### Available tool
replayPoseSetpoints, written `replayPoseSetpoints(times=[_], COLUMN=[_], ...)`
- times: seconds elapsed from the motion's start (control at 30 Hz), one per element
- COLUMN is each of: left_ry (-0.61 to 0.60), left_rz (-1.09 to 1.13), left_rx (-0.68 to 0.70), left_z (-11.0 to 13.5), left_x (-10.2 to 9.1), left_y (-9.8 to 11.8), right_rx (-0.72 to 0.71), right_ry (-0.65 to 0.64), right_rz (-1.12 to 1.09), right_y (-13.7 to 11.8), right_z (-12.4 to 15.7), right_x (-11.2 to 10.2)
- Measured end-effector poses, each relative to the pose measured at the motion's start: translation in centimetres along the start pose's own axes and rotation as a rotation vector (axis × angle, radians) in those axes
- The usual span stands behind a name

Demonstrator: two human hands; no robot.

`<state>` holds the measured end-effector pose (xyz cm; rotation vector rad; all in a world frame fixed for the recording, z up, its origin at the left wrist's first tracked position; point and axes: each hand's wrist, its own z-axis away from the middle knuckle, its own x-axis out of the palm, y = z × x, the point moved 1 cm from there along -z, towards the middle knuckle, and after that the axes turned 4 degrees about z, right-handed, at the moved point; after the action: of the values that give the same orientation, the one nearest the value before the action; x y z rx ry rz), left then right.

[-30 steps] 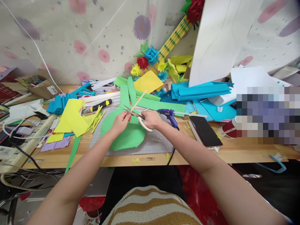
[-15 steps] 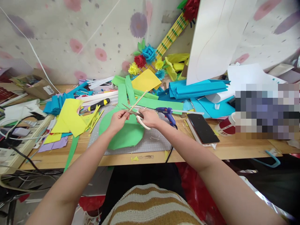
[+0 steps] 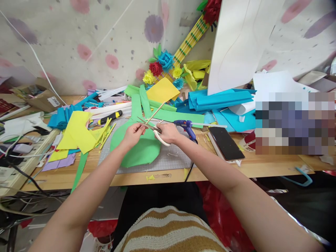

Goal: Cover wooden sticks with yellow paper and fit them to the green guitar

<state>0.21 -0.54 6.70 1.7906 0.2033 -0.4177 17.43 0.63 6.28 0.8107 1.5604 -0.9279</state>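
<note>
My left hand [image 3: 134,133] pinches the lower end of a thin wooden stick [image 3: 156,112] that slants up to the right. My right hand [image 3: 170,132] grips white-handled scissors [image 3: 160,135]; the blades point left and are open around the stick near my left fingers. Both hands hover over a round green paper sheet [image 3: 136,150] lying on a grey cutting mat [image 3: 173,160].
A wooden table [image 3: 262,167] is crowded with coloured paper: yellow sheets [image 3: 78,131], green strips [image 3: 168,115], blue folded paper [image 3: 220,99]. A blue glue gun [image 3: 186,125], a black phone [image 3: 226,142] and a yellow-black knife [image 3: 110,117] lie nearby. Paper flowers [image 3: 162,68] lean at the wall.
Hands, stick and scissors hold nearly the same pose; the whole view has shifted slightly as my head moved.
</note>
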Motion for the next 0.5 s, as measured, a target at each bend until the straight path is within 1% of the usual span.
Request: replayPoseSetpoints(times=[0.07,0.13,0.23,0.3,0.33,0.4,0.5], left_ry=[0.036,0.117,0.208,0.222,0.221,0.210,0.189], left_rz=[0.042,0.099,0.075,0.001,-0.042,-0.136,-0.300], left_rx=[-0.009,-0.027,-0.033,-0.031,-0.031,-0.037,-0.084], left_z=[-0.3,-0.6,-1.0,-1.2,-1.3,-1.3,-1.0], left_x=[-0.2,-0.6,-1.3,-1.5,-1.5,-1.4,-1.1], left_y=[-0.2,-0.6,-1.1,-1.3,-1.3,-1.2,-0.8], right_rx=[0.001,0.063,0.277,0.415,0.452,0.453,0.386], right_ry=[-0.011,-0.036,-0.085,-0.132,-0.161,-0.223,-0.334], right_rz=[-0.050,-0.088,-0.056,0.017,0.054,0.107,0.143], right_y=[0.6,1.3,2.5,3.0,3.2,3.2,2.8], right_z=[0.4,0.9,1.7,2.1,2.3,2.5,2.6], right_x=[0.1,0.1,0.1,0.1,0.1,0.1,0.2])
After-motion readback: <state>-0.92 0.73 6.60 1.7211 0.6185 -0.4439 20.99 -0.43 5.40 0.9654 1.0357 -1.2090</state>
